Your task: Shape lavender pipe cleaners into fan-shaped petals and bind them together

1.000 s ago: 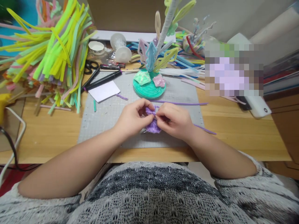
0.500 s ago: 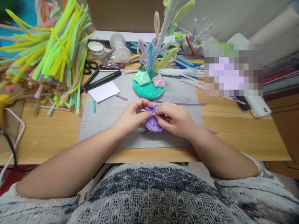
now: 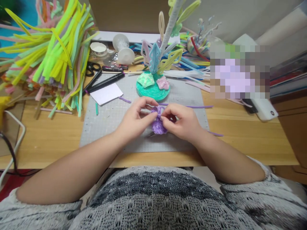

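A purple pipe-cleaner piece (image 3: pixel 158 126), pinched at its middle and fanned out below, is held between both hands over the grey cutting mat (image 3: pixel 105 134). My left hand (image 3: pixel 140 116) grips its upper left side between thumb and fingers. From the right, my right hand (image 3: pixel 181 121) pinches it with thumb and forefinger. The fingers cover part of its centre. Just beyond the hands lies a straight purple pipe cleaner (image 3: pixel 194 106), and another purple strip (image 3: pixel 216 134) sticks out right of my right wrist.
Behind the hands stands a round green base (image 3: pixel 153 94) with a white stem (image 3: pixel 170 27) and pipe-cleaner leaves. A large bundle of pipe cleaners (image 3: pixel 52 57) fills the left. Black markers (image 3: pixel 105 82), a white card (image 3: pixel 105 95), scissors (image 3: pixel 93 68) and a white spool (image 3: pixel 123 49) lie nearby.
The purple piece has tilted and shifted slightly right in my fingers. My left hand has risen a little, and my right fingertips have changed their pinch slightly.
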Action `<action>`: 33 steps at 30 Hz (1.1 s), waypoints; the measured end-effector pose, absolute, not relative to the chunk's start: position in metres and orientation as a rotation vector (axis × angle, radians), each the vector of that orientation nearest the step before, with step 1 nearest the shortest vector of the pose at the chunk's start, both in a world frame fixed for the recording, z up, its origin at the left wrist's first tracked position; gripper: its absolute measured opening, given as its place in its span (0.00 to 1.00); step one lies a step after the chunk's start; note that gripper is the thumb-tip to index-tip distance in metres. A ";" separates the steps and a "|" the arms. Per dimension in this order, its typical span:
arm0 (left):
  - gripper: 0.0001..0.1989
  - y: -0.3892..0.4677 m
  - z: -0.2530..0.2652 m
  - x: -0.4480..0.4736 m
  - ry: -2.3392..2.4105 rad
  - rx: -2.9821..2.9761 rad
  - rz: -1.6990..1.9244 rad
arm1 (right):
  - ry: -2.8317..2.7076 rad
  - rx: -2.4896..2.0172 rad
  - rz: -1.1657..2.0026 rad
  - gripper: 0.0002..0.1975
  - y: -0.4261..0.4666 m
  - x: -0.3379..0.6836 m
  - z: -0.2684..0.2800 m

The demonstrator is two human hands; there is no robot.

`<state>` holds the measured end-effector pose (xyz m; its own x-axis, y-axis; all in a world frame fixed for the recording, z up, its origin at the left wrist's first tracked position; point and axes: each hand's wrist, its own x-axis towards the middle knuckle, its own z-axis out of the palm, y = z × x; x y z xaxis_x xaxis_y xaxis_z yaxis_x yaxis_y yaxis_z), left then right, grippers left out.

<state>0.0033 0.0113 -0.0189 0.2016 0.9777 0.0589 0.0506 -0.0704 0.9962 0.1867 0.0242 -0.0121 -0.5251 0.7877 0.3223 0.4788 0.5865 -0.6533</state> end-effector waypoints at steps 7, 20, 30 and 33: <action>0.16 0.004 -0.019 0.009 1.144 1.907 1.101 | -1.787 -1.239 0.986 0.06 0.016 0.172 -0.011; 0.12 0.015 -0.014 -0.009 1.043 1.994 1.049 | -1.914 -1.128 1.064 0.03 0.029 0.188 -0.009; 0.06 0.015 -0.011 -0.014 0.752 2.390 1.148 | -1.781 -1.020 1.420 0.03 0.025 0.189 -0.001; 0.06 0.013 -0.012 -0.012 0.734 2.283 1.187 | -1.771 -0.958 1.443 0.03 0.024 0.191 -0.001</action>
<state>-0.0125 0.0129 -0.0120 0.4846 0.6427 0.5934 0.2441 -0.7507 0.6139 0.1906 0.0245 -0.0006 -0.5195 0.8536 0.0384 0.1350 0.1263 -0.9828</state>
